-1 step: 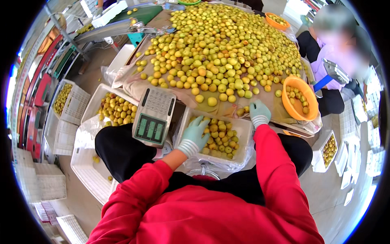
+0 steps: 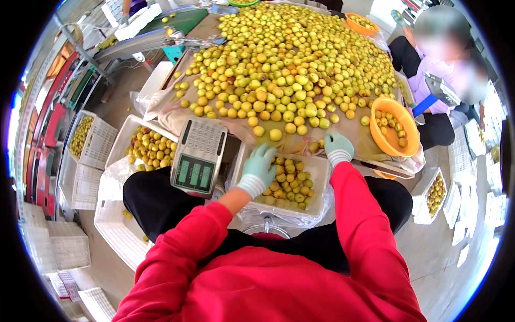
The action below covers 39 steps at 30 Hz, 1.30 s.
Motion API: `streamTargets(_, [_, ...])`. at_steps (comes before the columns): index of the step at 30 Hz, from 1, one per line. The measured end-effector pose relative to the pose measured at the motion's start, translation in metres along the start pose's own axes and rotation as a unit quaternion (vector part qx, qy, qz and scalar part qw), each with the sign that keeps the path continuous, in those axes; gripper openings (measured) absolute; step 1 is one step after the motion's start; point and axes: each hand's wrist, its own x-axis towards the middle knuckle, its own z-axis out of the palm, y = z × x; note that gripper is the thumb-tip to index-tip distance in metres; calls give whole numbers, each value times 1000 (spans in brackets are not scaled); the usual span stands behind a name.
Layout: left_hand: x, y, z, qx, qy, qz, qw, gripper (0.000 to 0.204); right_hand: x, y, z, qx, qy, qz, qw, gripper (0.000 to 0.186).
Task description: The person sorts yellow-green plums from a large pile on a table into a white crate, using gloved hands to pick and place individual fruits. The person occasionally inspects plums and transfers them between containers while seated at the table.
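Observation:
My left hand [image 2: 259, 168], in a pale green glove with a striped cuff, is over the left side of a white crate [image 2: 325, 177]. Its fingers are stretched out and apart. Inside the crate, beside that hand, lie round yellow-green fruits [image 2: 291, 182]. My right hand [image 2: 339, 147], gloved the same way, is just past the crate's far right corner, at the near edge of the cloth-covered table [image 2: 289, 142]. A few loose fruits [image 2: 316, 145] sit against its left side. Its fingers bend downward, and their tips are hidden.
A big fruit pile [image 2: 300, 70] covers the table. Left of the crate stands a digital scale [image 2: 199, 155], with another fruit crate [image 2: 122, 147] beyond it. An orange basin [image 2: 378, 140] is at the table's right. A person in a light purple top [image 2: 429, 72] sits at the right.
My left hand has risen a little, away from the fruits in the crate and toward its far edge. The right hand has stayed by the loose fruits. The whole view has shifted slightly.

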Motion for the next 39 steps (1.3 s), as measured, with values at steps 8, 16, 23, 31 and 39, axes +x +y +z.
streamTargets(8, [113, 59, 46, 184, -9, 46, 982, 71, 28, 5, -24, 2, -157, -16, 987, 42])
streamTargets(16, [67, 32, 59, 32, 41, 66, 996, 48, 30, 6, -33, 14, -188, -64, 980, 38])
streamTargets(23, [173, 86, 66, -7, 144, 117, 983, 39, 25, 12, -31, 25, -153, -97, 983, 35])
streamTargets(31, [155, 80, 78, 101, -6, 137, 985, 38, 22, 20, -30, 134, -95, -86, 983, 16])
streamTargets(39, [102, 26, 34, 93, 98, 151, 979, 43, 20, 6, -31, 84, -70, -57, 992, 20])
